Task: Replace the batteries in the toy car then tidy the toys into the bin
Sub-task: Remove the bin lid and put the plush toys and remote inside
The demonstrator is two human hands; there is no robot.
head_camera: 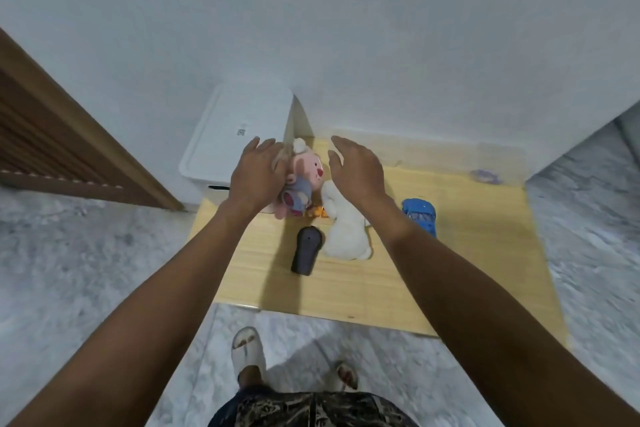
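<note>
1. Head view: left hand (258,172) spread flat against the pink plush (304,177); right hand (356,166) open, empty.
2. Blue toy car (419,220) at three o'clock, near the table (450,288) edge.
3. White bin (239,135) at eleven o'clock, lid closed.

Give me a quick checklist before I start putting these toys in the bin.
1. Bin open: not ok, lid on.
2. Left hand free: ok, open beside the pink plush.
3. Right hand free: ok, open above the white plush.
4. Blue car within reach: ok, on the mat.
5. Car batteries replaced: cannot tell.
6. Remote clear to grab: ok.
</note>
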